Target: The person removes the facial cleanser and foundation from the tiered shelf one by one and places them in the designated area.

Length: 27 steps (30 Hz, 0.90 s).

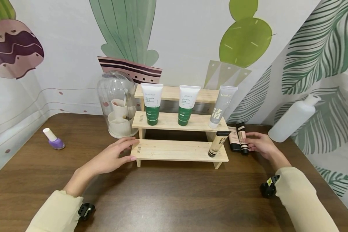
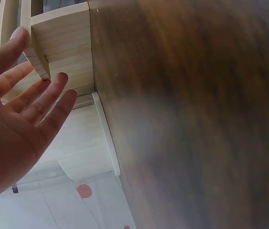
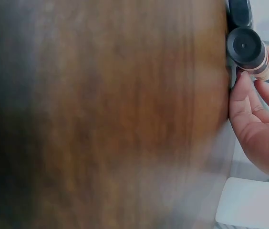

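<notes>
My left hand [image 1: 111, 157] touches the left end of a three-tier wooden display stand [image 1: 174, 149], fingers fairly straight at the lowest board. In the left wrist view the thumb lies against the board [image 2: 39, 59] and the other fingers spread past its end. At the stand's right, my right hand [image 1: 262, 145] pinches a slim black-and-beige cosmetic tube [image 1: 242, 138] lying on the table. The right wrist view shows its round black cap [image 3: 245, 46], with thumb and fingers on its side. Just left of it lies a wider tube marked BB [image 1: 234, 138].
Two green-and-white tubes [image 1: 152, 104] [image 1: 188, 104] and a grey tube [image 1: 223, 106] stand on the middle tier. A small beige tube [image 1: 218, 144] stands on the lowest. A clear dome [image 1: 116, 103], purple nail polish [image 1: 54, 140] and a tilted white bottle [image 1: 293, 119] are around.
</notes>
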Tool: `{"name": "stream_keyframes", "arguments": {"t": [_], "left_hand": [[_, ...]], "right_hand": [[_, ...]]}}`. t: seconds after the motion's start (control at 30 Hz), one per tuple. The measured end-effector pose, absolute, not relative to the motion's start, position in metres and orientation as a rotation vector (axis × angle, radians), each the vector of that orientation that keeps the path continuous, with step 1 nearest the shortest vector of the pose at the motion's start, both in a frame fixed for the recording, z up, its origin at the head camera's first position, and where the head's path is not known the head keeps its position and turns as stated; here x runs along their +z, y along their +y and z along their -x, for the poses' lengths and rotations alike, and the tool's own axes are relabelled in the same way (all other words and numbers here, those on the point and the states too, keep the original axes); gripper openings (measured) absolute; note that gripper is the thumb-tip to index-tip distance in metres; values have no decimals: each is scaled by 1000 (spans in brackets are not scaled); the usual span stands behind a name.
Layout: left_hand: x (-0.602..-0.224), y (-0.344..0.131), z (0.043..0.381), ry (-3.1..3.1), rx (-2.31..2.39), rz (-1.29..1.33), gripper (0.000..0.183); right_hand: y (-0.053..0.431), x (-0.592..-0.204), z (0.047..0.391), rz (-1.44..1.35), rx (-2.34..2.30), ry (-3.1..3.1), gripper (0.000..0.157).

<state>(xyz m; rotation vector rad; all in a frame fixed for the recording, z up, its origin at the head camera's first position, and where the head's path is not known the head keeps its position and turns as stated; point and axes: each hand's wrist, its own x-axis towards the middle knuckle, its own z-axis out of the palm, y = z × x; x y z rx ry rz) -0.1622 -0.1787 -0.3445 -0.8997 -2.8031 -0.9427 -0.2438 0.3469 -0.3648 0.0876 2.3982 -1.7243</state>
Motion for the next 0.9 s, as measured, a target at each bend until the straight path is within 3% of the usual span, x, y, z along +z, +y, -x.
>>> {"name": "stream_keyframes", "arguments": {"t": [0.17,0.9], "left_hand": [[-344,-179,162,-2799,-948,907,51],[-344,-178,162,-2787,-942,924,51]], "right_hand": [[346,-365,245,-120,-1677,2430,57],[346,-363,243,-94,-1533,2586,54]]}}
